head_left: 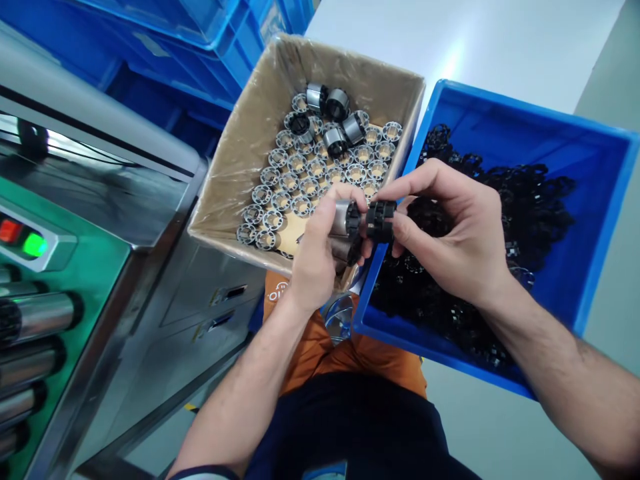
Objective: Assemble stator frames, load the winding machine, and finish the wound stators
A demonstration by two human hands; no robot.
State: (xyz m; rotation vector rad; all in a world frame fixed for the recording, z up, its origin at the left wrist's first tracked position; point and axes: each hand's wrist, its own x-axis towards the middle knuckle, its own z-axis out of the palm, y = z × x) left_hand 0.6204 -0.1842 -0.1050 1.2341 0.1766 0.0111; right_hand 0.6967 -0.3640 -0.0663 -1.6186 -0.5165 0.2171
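Note:
My left hand (315,257) is closed around a silver metal cylinder (343,219) with a black end, and a second cylinder shows under its fingers. My right hand (450,233) pinches a black plastic ring (380,220) and holds it against the end of that cylinder. Both hands meet between a cardboard box (235,160) and a blue bin (595,220). The box, lined with clear plastic, holds several upright metal cylinders (310,180) in rows, with a few capped ones lying on top. The bin holds a heap of black plastic rings (525,200).
A steel machine (100,220) stands at left, with a red and a green lit button (23,239) and metal rollers (35,320) below. Blue crates (200,40) are stacked behind the box. A white surface lies beyond. My orange and dark clothing shows below.

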